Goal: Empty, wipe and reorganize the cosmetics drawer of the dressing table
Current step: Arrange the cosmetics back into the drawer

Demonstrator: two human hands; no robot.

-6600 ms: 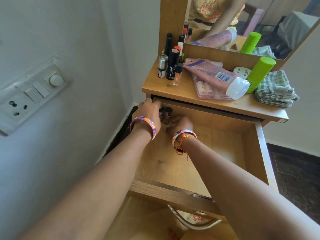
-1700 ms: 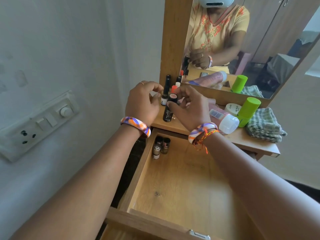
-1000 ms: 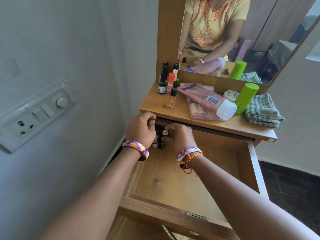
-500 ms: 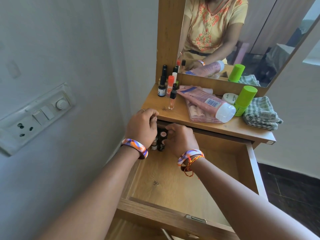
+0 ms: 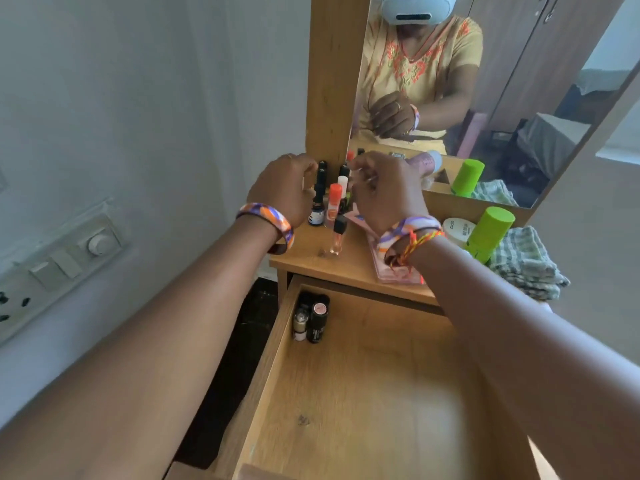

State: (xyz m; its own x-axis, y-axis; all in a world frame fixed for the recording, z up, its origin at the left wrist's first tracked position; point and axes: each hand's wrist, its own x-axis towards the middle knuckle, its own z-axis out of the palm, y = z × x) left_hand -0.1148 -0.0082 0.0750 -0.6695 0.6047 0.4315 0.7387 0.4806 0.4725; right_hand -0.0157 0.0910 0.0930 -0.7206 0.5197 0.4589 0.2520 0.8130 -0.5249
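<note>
**Both hands up at the bottles, drawer half filled**

Left hand [image 5: 287, 188] is up by the cluster of small bottles [image 5: 329, 199] at the back left of the tabletop [image 5: 311, 261], fingers curled, but can't tell if it's actually got hold of one. Bottles all stand upright, caps up. Right hand [image 5: 384, 192] sits just beside them, fingers bent too, grip unclear. Below, the open drawer [image 5: 363, 393] runs lengthwise toward the camera, with a few lipsticks [image 5: 311, 320] standing upright in its back left corner. Green bottle [image 5: 488, 233] and folded cloth [image 5: 526, 261] are off right.
</note>
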